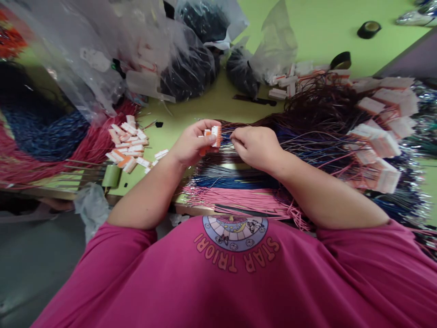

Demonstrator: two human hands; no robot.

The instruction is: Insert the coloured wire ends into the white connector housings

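Note:
Between the thumb and fingers of my left hand (191, 143) are white-and-orange plastic connector housings (215, 136), their row of openings turned toward the right. My right hand (256, 145) is closed in a pinch just to the right of them, a small gap apart. Thin wires run by its fingertips, but which one it grips is too fine to make out. Under both hands lie bundled wires: dark ones, blue wires (235, 178) and pink wires (239, 198) nearest my body. A pile of loose connector housings (128, 143) lies left of my left hand.
Plastic bags of black parts (191, 68) stand at the back. Finished-looking connectors with wires (378, 141) are heaped at right. Black tape (369, 29) sits far right. Red and blue wire bundles (44, 132) cover the left, beside a green cylinder (111, 176) near the table edge.

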